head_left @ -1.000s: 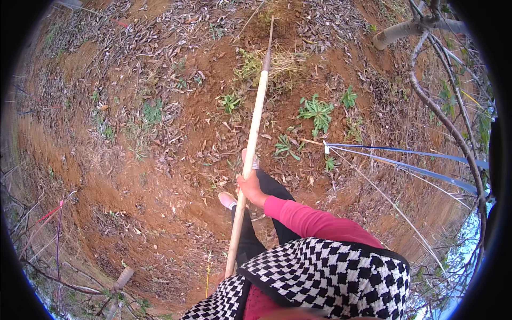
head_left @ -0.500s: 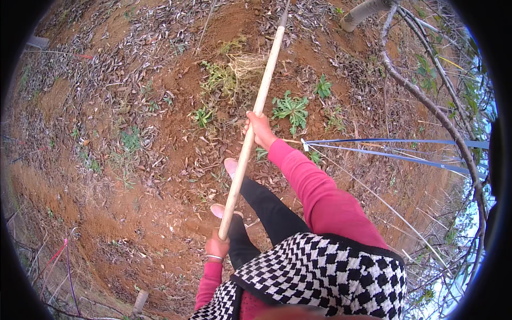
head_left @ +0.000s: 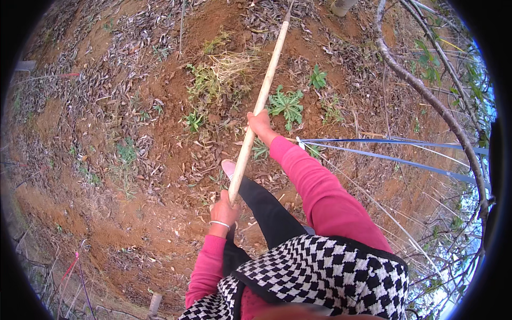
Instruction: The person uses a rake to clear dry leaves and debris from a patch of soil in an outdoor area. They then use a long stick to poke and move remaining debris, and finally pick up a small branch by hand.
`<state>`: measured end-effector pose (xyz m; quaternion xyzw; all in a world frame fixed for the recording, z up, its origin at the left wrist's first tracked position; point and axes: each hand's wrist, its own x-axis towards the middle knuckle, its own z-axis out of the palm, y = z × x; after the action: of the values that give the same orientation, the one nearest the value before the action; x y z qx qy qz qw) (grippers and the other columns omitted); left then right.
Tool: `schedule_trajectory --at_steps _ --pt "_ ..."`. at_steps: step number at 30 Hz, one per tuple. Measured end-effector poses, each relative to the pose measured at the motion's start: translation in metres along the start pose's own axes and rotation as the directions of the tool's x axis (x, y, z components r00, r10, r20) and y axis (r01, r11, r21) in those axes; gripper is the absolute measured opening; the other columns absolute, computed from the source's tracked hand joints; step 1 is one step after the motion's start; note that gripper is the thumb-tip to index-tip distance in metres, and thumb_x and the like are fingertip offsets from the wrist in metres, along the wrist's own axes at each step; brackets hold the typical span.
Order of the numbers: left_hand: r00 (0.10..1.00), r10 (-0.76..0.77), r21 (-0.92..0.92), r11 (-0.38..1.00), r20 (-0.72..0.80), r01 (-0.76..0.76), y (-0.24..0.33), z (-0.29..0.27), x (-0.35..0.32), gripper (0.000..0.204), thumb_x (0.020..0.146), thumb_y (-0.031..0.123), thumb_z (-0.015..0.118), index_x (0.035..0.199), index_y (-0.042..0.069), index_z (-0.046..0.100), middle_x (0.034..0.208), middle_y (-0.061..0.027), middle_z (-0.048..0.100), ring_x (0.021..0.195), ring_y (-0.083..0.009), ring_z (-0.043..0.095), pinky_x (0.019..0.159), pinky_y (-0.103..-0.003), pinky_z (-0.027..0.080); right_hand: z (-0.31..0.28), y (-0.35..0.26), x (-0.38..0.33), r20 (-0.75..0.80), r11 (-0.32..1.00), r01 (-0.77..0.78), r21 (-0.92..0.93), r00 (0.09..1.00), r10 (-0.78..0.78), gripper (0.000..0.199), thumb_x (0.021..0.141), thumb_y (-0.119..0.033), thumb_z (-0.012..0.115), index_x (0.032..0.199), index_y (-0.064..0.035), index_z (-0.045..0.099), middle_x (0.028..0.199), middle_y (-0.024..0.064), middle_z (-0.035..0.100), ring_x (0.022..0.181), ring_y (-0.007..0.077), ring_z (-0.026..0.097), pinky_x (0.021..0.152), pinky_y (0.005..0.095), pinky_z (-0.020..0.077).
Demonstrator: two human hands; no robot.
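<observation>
A long pale wooden pole (head_left: 262, 101) slants from near my body up toward the top of the view, over red soil. My left hand (head_left: 225, 209), with a thin bracelet at the wrist, grips the pole's near end. My right hand (head_left: 260, 126) is closed round the pole farther up, arm stretched out in a pink sleeve. The pole's far end runs out of view at the top, so whatever is on it is hidden. A pink shoe (head_left: 228, 167) shows beside the pole, below my right hand.
Red earth with dry leaves all around. Green weeds (head_left: 287, 103) and a dry grass tuft (head_left: 226, 66) lie ahead. Blue straps (head_left: 394, 152) stretch to the right. A bare curved branch (head_left: 426, 96) arches along the right side. Thin stakes (head_left: 72, 264) stand at lower left.
The pole has swung up and away from me. My right arm has stretched forward along it, and my left hand has come into view gripping its near end.
</observation>
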<state>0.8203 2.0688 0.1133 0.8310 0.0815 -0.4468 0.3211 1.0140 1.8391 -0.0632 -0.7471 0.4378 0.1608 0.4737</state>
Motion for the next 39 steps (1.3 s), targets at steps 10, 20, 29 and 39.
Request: schedule_trajectory --at_steps 10,20,29,39 --pt "0.995 -0.083 0.107 0.99 -0.053 0.088 -0.096 -0.007 -0.136 0.036 0.077 0.02 0.067 0.101 0.008 0.042 0.075 -0.0249 0.064 0.072 -0.046 0.064 0.065 -0.055 0.05 0.022 -0.001 -0.106 0.096 0.977 -0.077 0.201 0.994 0.059 0.042 0.088 -0.016 0.064 0.109 0.0051 0.035 0.078 0.0174 0.058 0.051 0.0284 0.062 0.041 0.0405 0.0524" --pt "0.935 -0.351 0.205 0.92 0.056 0.333 -0.248 -0.063 -0.314 0.042 0.076 0.027 0.071 0.104 0.01 0.045 0.071 -0.0227 0.064 0.067 -0.0439 0.064 0.063 -0.055 0.049 0.089 0.062 -0.336 0.278 0.977 -0.111 0.183 0.959 0.057 0.037 0.091 -0.01 0.057 0.115 0.0016 0.031 0.079 0.0133 0.054 0.054 0.0224 0.06 0.042 0.0376 0.0555" --pt "0.825 -0.539 0.225 0.836 0.169 0.5 -0.311 -0.047 -0.348 0.041 0.075 0.027 0.072 0.103 0.01 0.047 0.07 -0.0213 0.064 0.067 -0.0426 0.064 0.061 -0.054 0.049 0.097 0.061 -0.384 0.391 0.884 -0.311 0.351 0.906 0.163 0.03 0.09 -0.015 0.06 0.102 0.0078 0.045 0.074 0.0134 0.059 0.052 0.0234 0.062 0.042 0.0376 0.0522" --pt "0.851 -0.51 0.241 0.848 0.124 0.473 -0.248 -0.046 -0.294 0.04 0.075 0.028 0.073 0.102 0.01 0.049 0.069 -0.0197 0.064 0.066 -0.0412 0.065 0.06 -0.053 0.049 0.082 0.013 -0.271 0.512 0.661 -0.57 0.488 0.8 0.312 0.016 0.096 -0.016 0.052 0.101 -0.0072 0.04 0.073 0.0087 0.049 0.053 0.023 0.053 0.047 0.0435 0.0524"
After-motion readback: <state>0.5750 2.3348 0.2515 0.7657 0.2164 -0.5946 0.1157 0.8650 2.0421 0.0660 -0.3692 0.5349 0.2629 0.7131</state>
